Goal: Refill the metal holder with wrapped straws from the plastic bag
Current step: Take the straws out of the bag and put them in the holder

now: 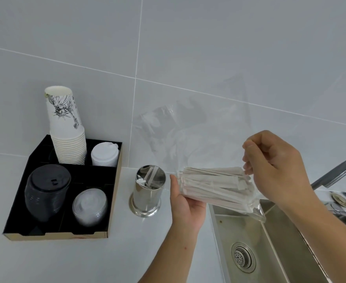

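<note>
Now my left hand (185, 199) is cradling the bag (190, 131) of sideways straws (213, 184), my right hand (270, 166) pinching their far ends, holder (148, 190) just left.

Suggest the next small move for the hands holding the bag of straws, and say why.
Probably draw a bunch of wrapped straws out with the right hand, which pinches their ends at the open side of the plastic bag. The left hand holds the bundle from below, and the metal holder just left of it stands upright, nearly empty.
</note>
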The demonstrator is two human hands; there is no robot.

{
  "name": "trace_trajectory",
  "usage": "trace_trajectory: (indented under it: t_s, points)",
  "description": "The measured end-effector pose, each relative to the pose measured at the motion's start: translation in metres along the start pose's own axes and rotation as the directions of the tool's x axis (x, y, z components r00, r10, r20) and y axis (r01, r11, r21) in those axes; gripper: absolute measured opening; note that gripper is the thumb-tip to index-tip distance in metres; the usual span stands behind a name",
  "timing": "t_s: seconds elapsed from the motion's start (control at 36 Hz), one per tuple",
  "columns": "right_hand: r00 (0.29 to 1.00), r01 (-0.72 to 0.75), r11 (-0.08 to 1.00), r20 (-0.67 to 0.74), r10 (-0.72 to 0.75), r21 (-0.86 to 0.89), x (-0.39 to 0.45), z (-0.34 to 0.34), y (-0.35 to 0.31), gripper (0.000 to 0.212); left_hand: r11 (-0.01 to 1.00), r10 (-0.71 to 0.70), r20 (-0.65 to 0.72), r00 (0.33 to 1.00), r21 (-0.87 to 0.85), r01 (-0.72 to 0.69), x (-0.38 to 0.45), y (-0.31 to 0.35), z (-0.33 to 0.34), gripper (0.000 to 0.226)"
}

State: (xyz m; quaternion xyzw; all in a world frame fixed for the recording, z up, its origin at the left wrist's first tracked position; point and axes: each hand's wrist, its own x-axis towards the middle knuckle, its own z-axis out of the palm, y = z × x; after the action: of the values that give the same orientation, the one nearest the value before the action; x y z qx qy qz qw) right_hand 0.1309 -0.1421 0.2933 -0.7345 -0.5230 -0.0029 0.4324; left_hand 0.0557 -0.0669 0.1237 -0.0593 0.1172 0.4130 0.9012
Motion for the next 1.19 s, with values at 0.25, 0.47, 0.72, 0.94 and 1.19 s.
trace_trajectory:
  t_s: [0.25, 0.47, 0.72, 0.94, 1.19]
  points:
    - [0.999, 0.041, 0.998, 0.022, -0.040, -0.055, 0.016, 0.004, -0.006, 0.021, 0.999, 0.037, 0.014, 0.999, -0.035, -0.036, 0.006, 0.002, 0.001, 0.052]
    - [1.000, 0.013, 0.999, 0.029, -0.012, -0.030, 0.018, 0.005, -0.004, 0.020, 0.998, 0.047, -0.013, 0.999, -0.034, -0.047, 0.007, 0.002, -0.005, 0.050]
    - [0.998, 0.052, 0.998, 0.045, -0.051, -0.035, 0.022, 0.009, -0.004, 0.021, 0.998, 0.012, -0.009, 1.000, -0.064, -0.013, 0.005, 0.002, -0.008, 0.036]
    - [0.991, 0.125, 0.991, 0.060, -0.122, -0.056, 0.034, 0.013, -0.012, 0.019, 0.995, 0.030, -0.010, 1.000, -0.100, -0.031, 0.009, 0.006, -0.010, 0.038]
    - [0.974, 0.207, 0.974, 0.111, -0.197, -0.091, 0.065, 0.021, -0.022, 0.017, 0.995, 0.032, -0.077, 0.997, -0.096, -0.039, 0.005, 0.012, -0.009, 0.069]
